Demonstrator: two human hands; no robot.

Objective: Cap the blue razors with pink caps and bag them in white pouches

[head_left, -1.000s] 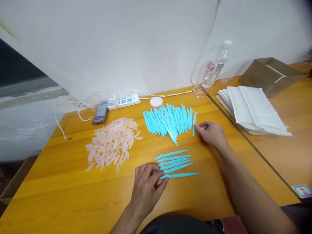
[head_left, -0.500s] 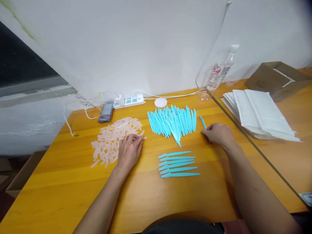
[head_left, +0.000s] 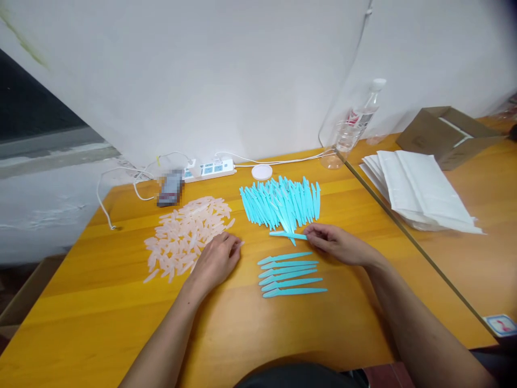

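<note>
Right hand (head_left: 337, 247) pinches one blue plastic handle (head_left: 287, 235) by its near end, flat on the desk (head_left: 121, 323) between the blue heap (head_left: 280, 203) and the laid-out row of five (head_left: 288, 275); it looks light, stiff, thin, slick, best nipped at the narrow end. Left hand (head_left: 216, 261) fingers a small translucent cap (head_left: 238, 245) at the edge of the pink cap pile (head_left: 183, 237), grip hidden, cannot tell if it is closed on it.

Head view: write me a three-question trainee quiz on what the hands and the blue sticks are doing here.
1. True or false: the right hand holds a blue stick.
2. How many blue sticks lie in the neat row near the person?
3. The left hand rests at the edge of: A) the pink pile B) the white sheets C) the box

Key: 1 true; 2 five; 3 A
</note>
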